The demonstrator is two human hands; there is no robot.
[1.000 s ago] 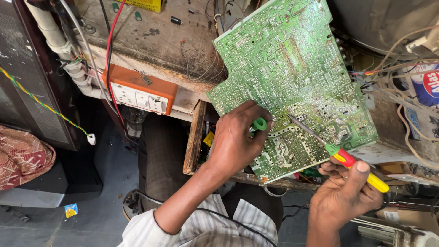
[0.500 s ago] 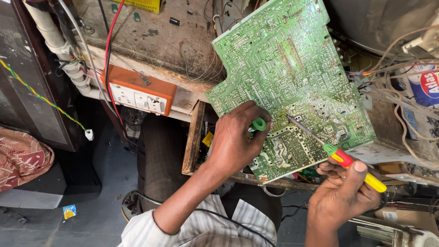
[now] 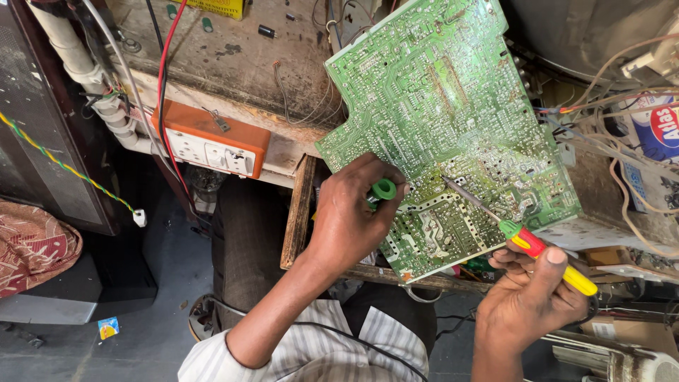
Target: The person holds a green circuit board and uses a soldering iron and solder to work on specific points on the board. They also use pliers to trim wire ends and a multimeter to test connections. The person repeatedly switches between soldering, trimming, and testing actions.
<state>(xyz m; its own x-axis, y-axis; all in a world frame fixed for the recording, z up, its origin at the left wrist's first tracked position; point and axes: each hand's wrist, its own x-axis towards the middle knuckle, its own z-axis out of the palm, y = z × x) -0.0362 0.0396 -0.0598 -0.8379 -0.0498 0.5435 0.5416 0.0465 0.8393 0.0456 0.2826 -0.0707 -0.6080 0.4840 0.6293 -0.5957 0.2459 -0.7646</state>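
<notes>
i'm seeing little shifting since before, left hand (image 3: 350, 223) still gripping a green-capped tool (image 3: 382, 189) against the circuit board (image 3: 453, 127), right hand (image 3: 527, 301) clasping a screwdriver (image 3: 527, 240), tip touching the board

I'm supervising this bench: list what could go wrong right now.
The soldering iron has its tip on the crowded circuit board; a slip might bridge neighbouring joints. The left hand, holding a green tool, sits near that tip and could get burned. Loose wires lie beside the board and may snag.
</notes>
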